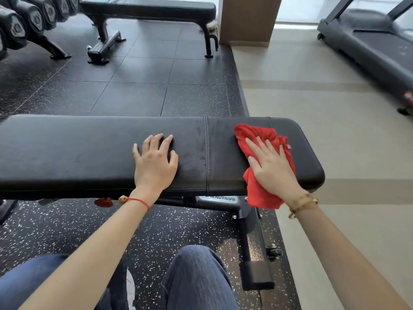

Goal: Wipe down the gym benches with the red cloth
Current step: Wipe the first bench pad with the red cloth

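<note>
A long black padded gym bench [78, 153] runs across the view in front of me. The red cloth [257, 133] lies crumpled on its right end section, with one corner hanging over the near edge. My right hand [271, 166] presses flat on the cloth with straight, spread fingers. My left hand [155, 163] rests on the bench pad left of the seam, fingers spread and slightly bent, holding nothing. A second black bench [147, 7] stands farther back on the rubber floor.
A dumbbell rack [26, 21] fills the far left. A treadmill [377, 48] stands at the far right on the beige floor. A brown pillar [248, 19] rises behind the far bench. The near bench's frame and foot [257, 274] sit by my knees [196, 276].
</note>
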Available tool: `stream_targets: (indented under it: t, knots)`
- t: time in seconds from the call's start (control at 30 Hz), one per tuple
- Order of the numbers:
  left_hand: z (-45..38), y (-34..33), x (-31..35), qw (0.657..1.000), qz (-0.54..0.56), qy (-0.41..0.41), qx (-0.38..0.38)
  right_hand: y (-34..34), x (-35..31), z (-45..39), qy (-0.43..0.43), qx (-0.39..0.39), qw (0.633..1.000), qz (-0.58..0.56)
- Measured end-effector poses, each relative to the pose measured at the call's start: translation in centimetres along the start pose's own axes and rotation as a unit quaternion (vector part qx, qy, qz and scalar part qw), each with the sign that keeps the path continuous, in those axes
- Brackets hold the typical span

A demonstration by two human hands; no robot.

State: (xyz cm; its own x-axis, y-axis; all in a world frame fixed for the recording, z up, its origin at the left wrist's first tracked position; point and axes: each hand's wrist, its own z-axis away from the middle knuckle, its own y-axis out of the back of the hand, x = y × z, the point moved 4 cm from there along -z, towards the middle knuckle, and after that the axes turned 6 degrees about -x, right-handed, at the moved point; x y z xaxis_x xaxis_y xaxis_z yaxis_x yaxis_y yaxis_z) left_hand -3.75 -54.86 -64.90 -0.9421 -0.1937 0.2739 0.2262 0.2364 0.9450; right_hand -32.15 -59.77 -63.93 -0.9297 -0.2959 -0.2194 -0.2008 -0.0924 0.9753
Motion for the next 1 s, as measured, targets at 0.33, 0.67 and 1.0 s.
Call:
stream_targets:
  t: [0.33, 0.67, 1.0]
  knots:
    - [-0.2, 0.3, 0.0, 1.000, 0.005, -0.004, 0.000, 2.4, 5.6, -8.1, -0.116, -0.051, 0.991, -0.031]
    - [-0.1, -0.1, -0.2, 1.000, -0.002, -0.010, -0.001, 1.2, 6.1, 2.6, -0.077, 0.021, 0.996, -0.050]
    - [-0.5, -0.4, 0.2, 1.000, -0.006, 0.000, 0.009, 2.4, 3.3, -8.4, -0.096, -0.045, 0.994, -0.039]
